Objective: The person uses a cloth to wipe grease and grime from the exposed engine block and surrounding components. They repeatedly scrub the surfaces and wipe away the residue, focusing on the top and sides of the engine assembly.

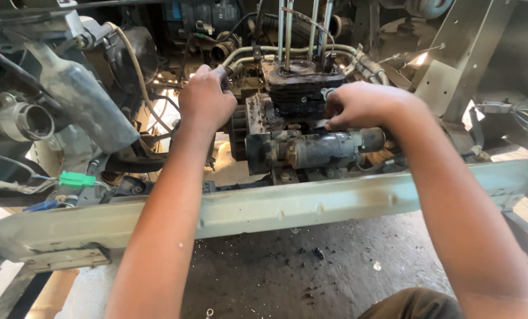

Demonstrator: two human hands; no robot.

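A grimy small engine sits behind a pale metal crossbeam [311, 204]. Its black finned cylinder block [302, 88] stands upright with several long bare studs [287, 29] rising from the top. Below it lies a grey cylindrical starter motor [323, 149]. My left hand [205, 100] is fisted around a tool handle at the engine's left side; the tool's tip is hidden. My right hand [358, 105] pinches a small part at the block's right edge, just above the starter motor.
A grey air duct and open pipe end [25, 121] sit at the left, with a green plug connector [78, 179] below them. Hoses and pipes [240, 53] run behind the engine. A pale frame bracket [453, 59] stands at the right. Dirty concrete floor [311, 266] lies below.
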